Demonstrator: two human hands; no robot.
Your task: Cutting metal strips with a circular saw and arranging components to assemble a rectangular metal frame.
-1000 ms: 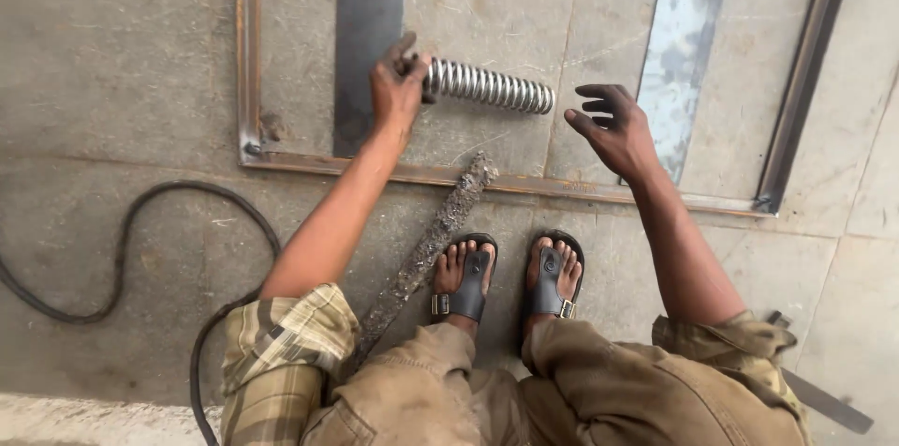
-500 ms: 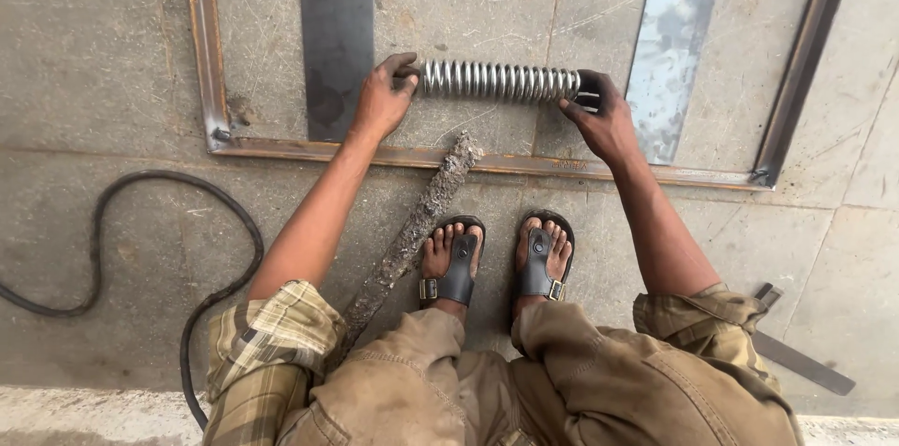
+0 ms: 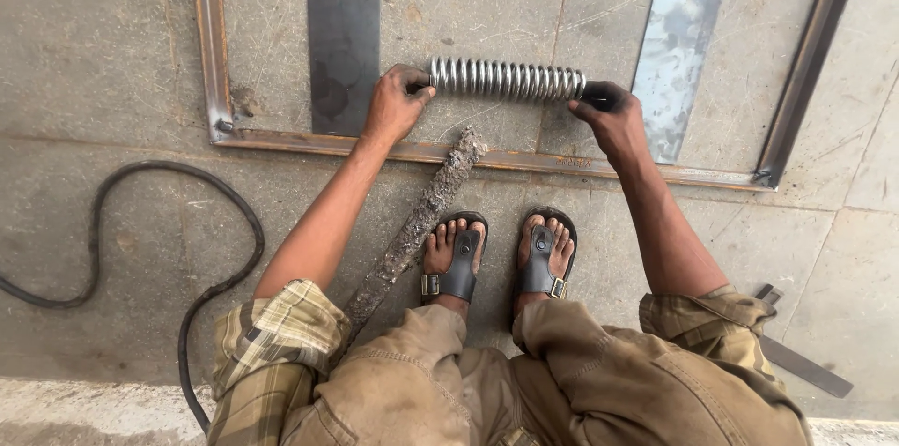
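A shiny coiled metal spring piece (image 3: 507, 79) lies flat on the floor inside a rusty rectangular metal frame (image 3: 212, 43). My left hand (image 3: 395, 105) grips its left end. My right hand (image 3: 611, 118) grips its dark right end. The piece sits between two flat metal strips, a dark one (image 3: 343, 24) to the left and a pale one (image 3: 681, 43) to the right. I am squatting, with my sandalled feet (image 3: 501, 254) just in front of the frame's near bar.
A rough, crusted rod (image 3: 412, 226) lies diagonally across the frame's near bar, next to my left foot. A black cable (image 3: 201, 277) curves over the floor at the left. A flat metal bar (image 3: 796, 360) pokes out at the lower right.
My right hand, which hovered open beside the spring piece, has closed on its right end. The piece now lies level between both hands.
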